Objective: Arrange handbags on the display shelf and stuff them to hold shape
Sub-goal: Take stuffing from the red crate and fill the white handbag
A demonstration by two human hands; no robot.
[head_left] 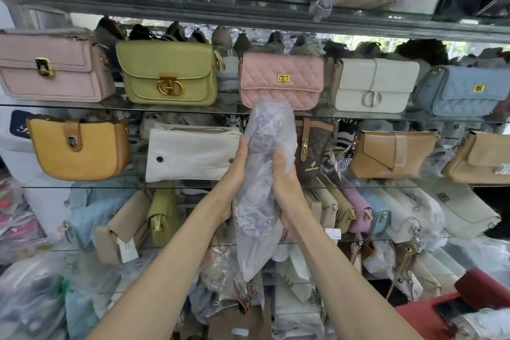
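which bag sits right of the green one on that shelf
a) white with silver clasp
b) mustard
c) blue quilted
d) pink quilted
d: the pink quilted bag stands next to the green bag on its right, with the white bag and the blue bag further along, and the mustard bag a shelf lower.

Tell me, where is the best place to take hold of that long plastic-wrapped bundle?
Probably around its middle, coming in from both sides. The plastic-wrapped bundle stands upright, long and soft, so its ends would likely droop or crumple. The left hand and right hand already hold it that way, one on each flank at mid-height.
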